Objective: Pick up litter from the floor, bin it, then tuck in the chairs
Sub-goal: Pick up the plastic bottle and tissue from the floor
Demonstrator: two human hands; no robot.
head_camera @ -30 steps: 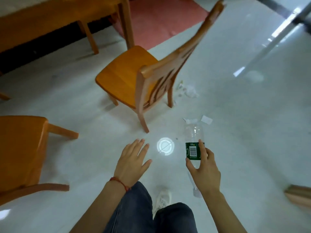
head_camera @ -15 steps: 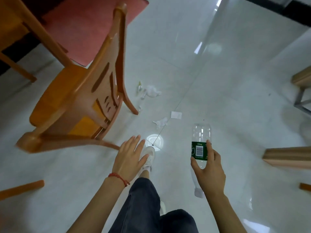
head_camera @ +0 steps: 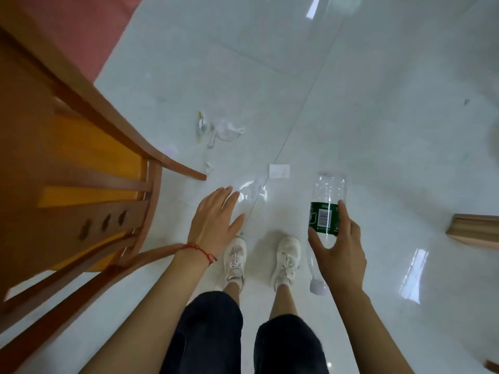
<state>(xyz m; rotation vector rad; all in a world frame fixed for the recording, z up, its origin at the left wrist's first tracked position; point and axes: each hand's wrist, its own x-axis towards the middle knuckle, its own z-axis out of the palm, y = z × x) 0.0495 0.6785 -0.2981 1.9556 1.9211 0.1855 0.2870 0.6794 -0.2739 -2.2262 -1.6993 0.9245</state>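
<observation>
My right hand (head_camera: pixel 339 249) grips a clear plastic bottle (head_camera: pixel 326 201) with a green label, held base-forward above the white floor. My left hand (head_camera: pixel 214 224) is open, fingers spread, hovering just short of a crumpled clear wrapper (head_camera: pixel 252 190) on the floor. A small white paper slip (head_camera: pixel 279 171) lies just beyond it. Farther off lie a torn clear plastic wrapper (head_camera: pixel 228 132) and a small yellow-tipped scrap (head_camera: pixel 201 125). A wooden chair (head_camera: pixel 81 184) fills the left side, its back toward me.
My white shoes (head_camera: pixel 286 256) stand on the glossy tile floor directly below the hands. A red mat (head_camera: pixel 81 31) lies at the upper left. A light wooden furniture edge (head_camera: pixel 475 230) juts in at the right.
I have stepped forward past the chair, which now fills the left. The litter is nearer. My left hand has reached closer to the crumpled wrapper; the right still holds the bottle.
</observation>
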